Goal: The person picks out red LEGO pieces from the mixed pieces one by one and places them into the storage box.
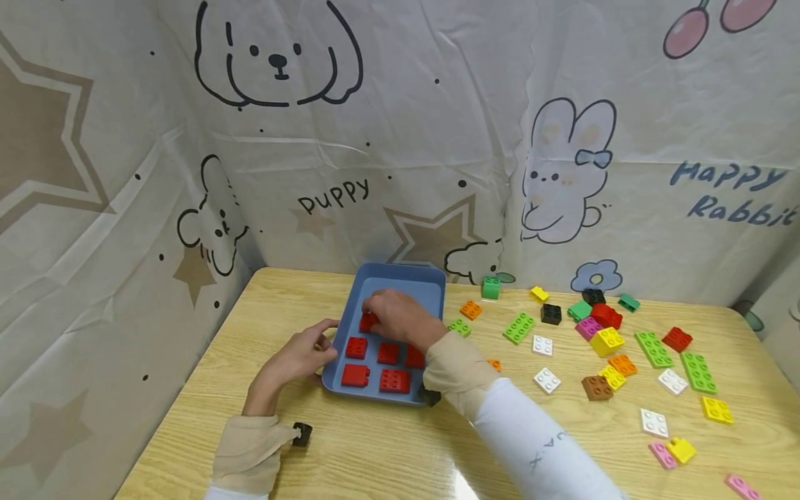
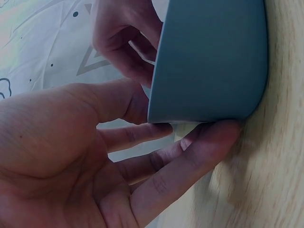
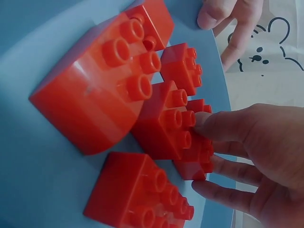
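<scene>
A blue tray (image 1: 400, 273) stands on the table with several red toy bricks (image 1: 387, 353) in it. My left hand (image 1: 304, 354) pinches the tray's left wall; in the left wrist view its thumb lies over the rim and its fingers are on the outside. Inside the tray, my right hand (image 1: 403, 316) holds a red brick (image 1: 367, 322) near the left wall. The right wrist view shows the right thumb and fingers (image 3: 228, 194) around this brick, which is partly hidden behind other red bricks.
Loose bricks in many colours lie to the tray's right, among them green bricks (image 1: 653, 348), white bricks (image 1: 547, 380) and a red brick (image 1: 678, 339). A printed cloth (image 1: 400, 139) hangs behind the table (image 1: 375, 444). Another cloth side borders it on the left.
</scene>
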`<state>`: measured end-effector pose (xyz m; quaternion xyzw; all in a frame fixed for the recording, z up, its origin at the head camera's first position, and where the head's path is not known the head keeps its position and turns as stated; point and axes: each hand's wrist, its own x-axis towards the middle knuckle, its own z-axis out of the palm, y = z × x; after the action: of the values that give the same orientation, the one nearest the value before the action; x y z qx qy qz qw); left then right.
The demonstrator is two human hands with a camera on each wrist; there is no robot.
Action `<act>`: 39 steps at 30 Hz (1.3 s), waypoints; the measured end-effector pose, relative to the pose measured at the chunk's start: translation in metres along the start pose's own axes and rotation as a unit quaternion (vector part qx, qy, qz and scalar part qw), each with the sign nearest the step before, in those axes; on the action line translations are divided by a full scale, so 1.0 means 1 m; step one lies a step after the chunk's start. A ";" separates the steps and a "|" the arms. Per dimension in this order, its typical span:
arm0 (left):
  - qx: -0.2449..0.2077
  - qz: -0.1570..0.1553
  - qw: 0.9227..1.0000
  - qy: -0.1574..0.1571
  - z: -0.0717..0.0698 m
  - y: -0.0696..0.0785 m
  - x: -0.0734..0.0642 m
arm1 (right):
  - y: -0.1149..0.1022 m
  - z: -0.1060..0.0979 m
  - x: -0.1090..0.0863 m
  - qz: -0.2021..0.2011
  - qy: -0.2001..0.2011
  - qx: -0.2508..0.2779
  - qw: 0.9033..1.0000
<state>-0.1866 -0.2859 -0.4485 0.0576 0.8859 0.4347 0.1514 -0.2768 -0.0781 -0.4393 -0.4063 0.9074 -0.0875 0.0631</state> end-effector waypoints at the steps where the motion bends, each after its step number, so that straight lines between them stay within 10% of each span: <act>1: 0.003 0.002 1.000 0.001 0.000 0.000 0.000 | 0.000 0.001 0.000 0.000 -0.001 -0.002 1.000; 15: 0.000 -0.013 1.000 0.000 -0.001 0.003 -0.002 | 0.001 -0.008 -0.010 0.010 0.029 0.038 0.999; 39: 0.009 -0.022 1.000 0.000 0.002 0.001 0.000 | 0.052 -0.051 -0.106 0.009 0.219 0.089 0.972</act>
<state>-0.1856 -0.2835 -0.4487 0.0391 0.8908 0.4235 0.1601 -0.2542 0.0405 -0.3953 -0.3620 0.8911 -0.2546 -0.1004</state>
